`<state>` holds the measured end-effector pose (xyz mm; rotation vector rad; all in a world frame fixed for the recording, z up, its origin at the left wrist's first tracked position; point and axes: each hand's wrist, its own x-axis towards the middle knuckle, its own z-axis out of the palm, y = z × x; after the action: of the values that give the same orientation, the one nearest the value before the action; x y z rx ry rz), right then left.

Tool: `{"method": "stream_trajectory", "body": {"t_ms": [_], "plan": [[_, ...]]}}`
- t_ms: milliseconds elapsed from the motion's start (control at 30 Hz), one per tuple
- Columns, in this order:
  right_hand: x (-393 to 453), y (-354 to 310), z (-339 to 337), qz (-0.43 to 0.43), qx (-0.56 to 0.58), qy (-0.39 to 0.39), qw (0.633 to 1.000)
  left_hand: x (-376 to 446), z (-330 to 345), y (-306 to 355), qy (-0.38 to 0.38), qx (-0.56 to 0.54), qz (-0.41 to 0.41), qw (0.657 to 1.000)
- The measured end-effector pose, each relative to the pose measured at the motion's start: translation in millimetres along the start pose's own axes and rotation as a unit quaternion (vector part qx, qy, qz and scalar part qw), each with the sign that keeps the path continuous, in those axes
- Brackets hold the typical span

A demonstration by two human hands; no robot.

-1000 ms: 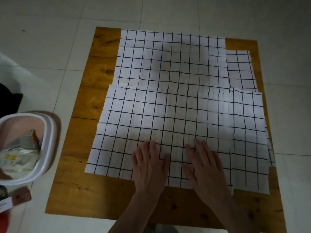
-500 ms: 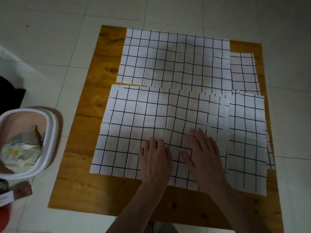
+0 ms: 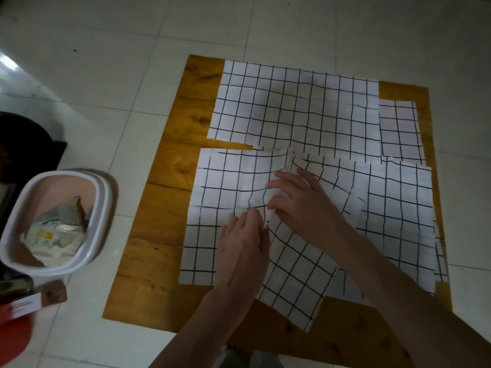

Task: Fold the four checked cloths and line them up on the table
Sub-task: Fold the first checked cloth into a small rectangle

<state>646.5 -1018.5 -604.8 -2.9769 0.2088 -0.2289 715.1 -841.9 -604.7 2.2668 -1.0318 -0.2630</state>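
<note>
Table [image 3: 170,197]: four checked cloths spread flat, unfolded
Near cloth [image 3: 220,192]: now puckered at its middle, flat a second ago
Right hand [image 3: 300,205]: fingers curled, gathering fabric
Left hand [image 3: 244,251]: fingertips pinching the ridge; folding likely beginning

**Cloth, wood and tile, up close**

Here's the low brown wooden table [image 3: 170,181]: knotty, visible grain, plank seams, a soft satin sheen. Over it, thin white cloth with a black grid: the far checked cloth [image 3: 292,107] lying smooth and matt with faint fold creases, the near checked cloth [image 3: 228,187] puckered into ridges at its middle. Around the table, pale glossy floor tiles [image 3: 119,75] catching a streak of light. At the left, a white smooth plastic bin [image 3: 102,208], slightly shiny rim, with crumpled shiny wrappers [image 3: 55,235] inside.
</note>
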Motion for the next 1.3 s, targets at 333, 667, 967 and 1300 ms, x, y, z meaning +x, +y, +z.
{"method": "stream_trajectory", "body": {"t_ms": [333,667,967,1300], "plan": [[14.3,20.8,-45.9,-0.098,-0.013,0.066,0.993,40.9,-87.7,-18.0,-0.089,0.022,0.071,0.993],[18.7,47.3,-135.9,-0.069,0.009,0.072,0.995,101.0,-163.1,-23.9,-0.064,0.028,0.197,0.978],[-6.2,55.9,-190.0,0.032,-0.115,0.178,0.977,133.6,-174.2,-0.5,0.080,0.020,0.272,0.959],[-91.4,17.7,-93.0,0.061,-0.042,0.088,0.993,87.3,-116.1,-37.3,0.001,0.108,0.313,0.944]]}}
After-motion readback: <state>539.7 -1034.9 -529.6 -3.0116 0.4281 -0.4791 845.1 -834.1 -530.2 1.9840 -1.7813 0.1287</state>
